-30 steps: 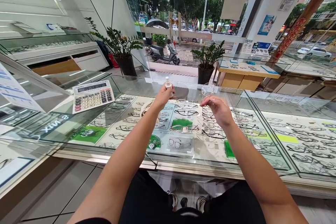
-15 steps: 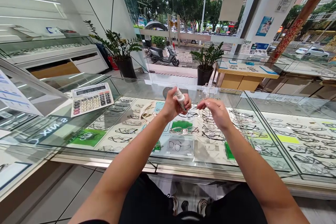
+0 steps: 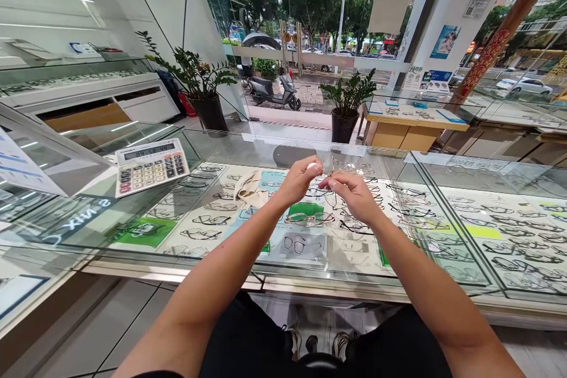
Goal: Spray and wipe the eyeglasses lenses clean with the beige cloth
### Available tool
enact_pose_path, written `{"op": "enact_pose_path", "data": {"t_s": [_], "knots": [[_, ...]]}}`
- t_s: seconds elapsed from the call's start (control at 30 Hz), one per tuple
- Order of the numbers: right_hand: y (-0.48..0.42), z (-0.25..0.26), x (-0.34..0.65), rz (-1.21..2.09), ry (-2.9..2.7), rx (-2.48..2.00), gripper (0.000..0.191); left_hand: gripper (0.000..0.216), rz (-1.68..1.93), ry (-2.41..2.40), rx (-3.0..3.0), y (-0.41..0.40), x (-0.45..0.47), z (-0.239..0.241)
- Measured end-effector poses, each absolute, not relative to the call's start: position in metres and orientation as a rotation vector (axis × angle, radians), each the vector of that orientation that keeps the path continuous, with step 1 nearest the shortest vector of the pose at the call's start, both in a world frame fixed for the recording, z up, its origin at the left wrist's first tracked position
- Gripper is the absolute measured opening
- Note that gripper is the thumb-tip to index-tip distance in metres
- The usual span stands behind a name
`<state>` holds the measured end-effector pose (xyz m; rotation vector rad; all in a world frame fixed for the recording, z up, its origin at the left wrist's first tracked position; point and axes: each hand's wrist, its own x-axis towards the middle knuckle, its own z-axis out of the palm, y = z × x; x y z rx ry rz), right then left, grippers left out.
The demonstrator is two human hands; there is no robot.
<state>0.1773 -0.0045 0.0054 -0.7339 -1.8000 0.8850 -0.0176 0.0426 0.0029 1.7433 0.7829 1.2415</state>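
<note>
Above the glass counter [image 3: 283, 271], my left hand [image 3: 297, 182] is closed around a small white spray bottle [image 3: 313, 169]. Only a bit of the bottle shows past the fingers. Close beside it on the right, my right hand [image 3: 354, 194] pinches a thin-framed pair of glasses [image 3: 333, 169]. Its outline is hard to make out against the glass, and the fingers cover part of it. The two hands are almost touching. A crumpled beige cloth [image 3: 248, 188] lies on the counter to the left of my left hand.
A calculator [image 3: 151, 166] sits on the counter at the left, near a propped white board [image 3: 26, 156]. Rows of eyeglass frames [image 3: 210, 220] fill the display beneath the glass. Beyond the counter stand potted plants [image 3: 345, 97] and a low wooden display table [image 3: 411, 130].
My left hand has turned and tilted the spray bottle toward the glasses, so less of the bottle shows. My right hand has moved left with the glasses, closing the gap.
</note>
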Motion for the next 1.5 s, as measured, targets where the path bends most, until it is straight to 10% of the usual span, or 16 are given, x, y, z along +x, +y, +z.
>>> {"op": "enact_pose_path", "data": {"t_s": [0.7, 1.07, 1.5], "knots": [[0.009, 0.007, 0.191, 0.884, -1.596, -0.776, 0.034, 0.048, 1.052, 0.951, 2.09, 0.034, -0.022, 0.006], [0.014, 0.006, 0.195, 0.905, -1.533, -0.804, 0.029, 0.014, 1.141, 1.949, 1.727, 0.114, -0.1, -0.026], [0.016, -0.001, 0.195, 0.92, -1.523, -0.813, 0.027, 0.057, 0.788, 2.109, 1.735, 0.122, -0.138, -0.037]]}}
